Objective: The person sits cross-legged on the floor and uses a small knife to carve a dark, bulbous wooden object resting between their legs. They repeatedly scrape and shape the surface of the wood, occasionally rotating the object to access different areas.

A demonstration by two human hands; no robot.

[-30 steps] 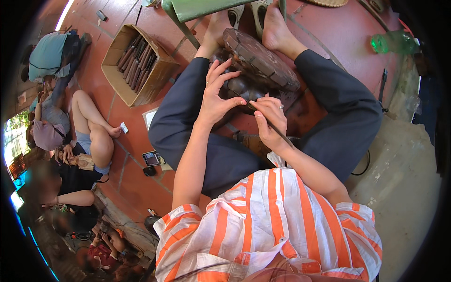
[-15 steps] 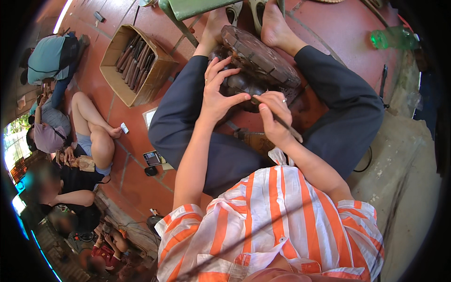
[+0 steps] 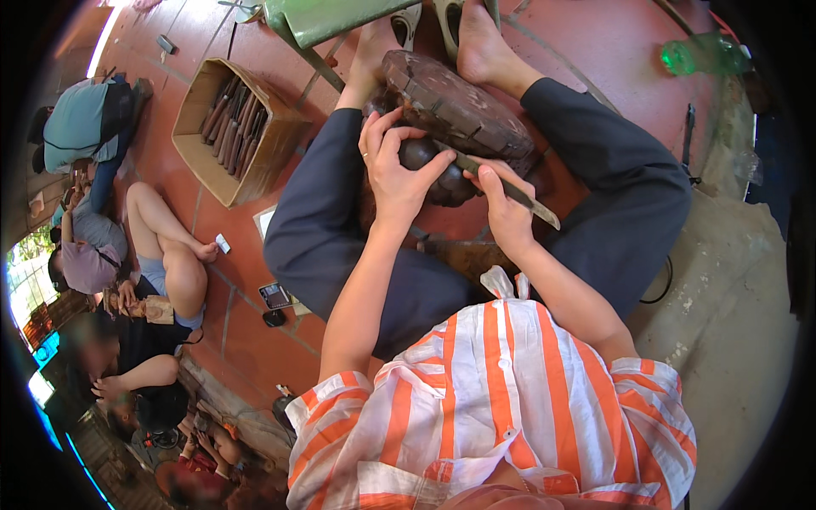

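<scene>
Between my bent legs lies a dark carved wooden piece (image 3: 459,102) with a thick scalloped disc and glossy rounded bulges (image 3: 418,154). My left hand (image 3: 398,170) cups one bulge, fingers curled over its far side and thumb on the near side. The thumb tip meets the far end of a long, flat, dark metal tool (image 3: 518,195). My right hand (image 3: 507,208) is closed around that tool's middle and slants it across the wood. Its pale, slanted end sticks out past the hand toward my right thigh. The exact contact with the wood is partly hidden by my fingers.
An open cardboard box (image 3: 234,183) of several dark wooden-handled tools stands at left. A phone (image 3: 274,296) lies near my left knee. Ahead is a green stool (image 3: 340,19); a green plastic bottle (image 3: 701,56) lies far right. Several people sit at left.
The tool has swung to lie flatter across the bulge, so more of its length shows. My left hand has shifted slightly left, and its thumb now meets the tool's end.
</scene>
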